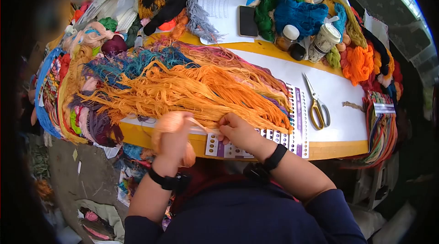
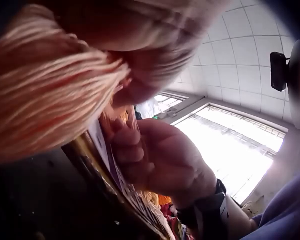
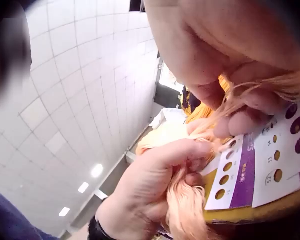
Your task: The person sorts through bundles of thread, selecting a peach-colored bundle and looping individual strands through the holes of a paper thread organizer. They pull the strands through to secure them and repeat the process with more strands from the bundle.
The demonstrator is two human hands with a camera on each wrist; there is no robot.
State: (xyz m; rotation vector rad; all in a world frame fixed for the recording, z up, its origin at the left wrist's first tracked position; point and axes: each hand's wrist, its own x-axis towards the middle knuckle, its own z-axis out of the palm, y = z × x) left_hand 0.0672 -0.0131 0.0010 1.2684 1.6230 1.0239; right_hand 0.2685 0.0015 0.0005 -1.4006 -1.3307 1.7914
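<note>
My left hand (image 1: 173, 143), blurred in the head view, grips a peach-coloured skein of embroidery thread (image 2: 50, 95) around its middle. Loops of the skein hang out below the fist in the right wrist view. A thin bundle of peach strands stretches across to my right hand (image 1: 238, 133), which pinches it between thumb and fingers. Under the right hand lies a white and purple thread card (image 3: 242, 172) with a row of round holes, at the table's near edge. Long orange threads (image 1: 183, 91) spread over the table just beyond both hands.
Scissors (image 1: 316, 107) with gold and grey handles lie to the right on white paper (image 1: 345, 125). Behind are a black phone (image 1: 248, 21), a printed sheet (image 1: 222, 6), a lidded jar (image 1: 288, 36) and a white-lidded cup (image 1: 324, 42). Coloured skeins (image 1: 297, 13) crowd the back and sides.
</note>
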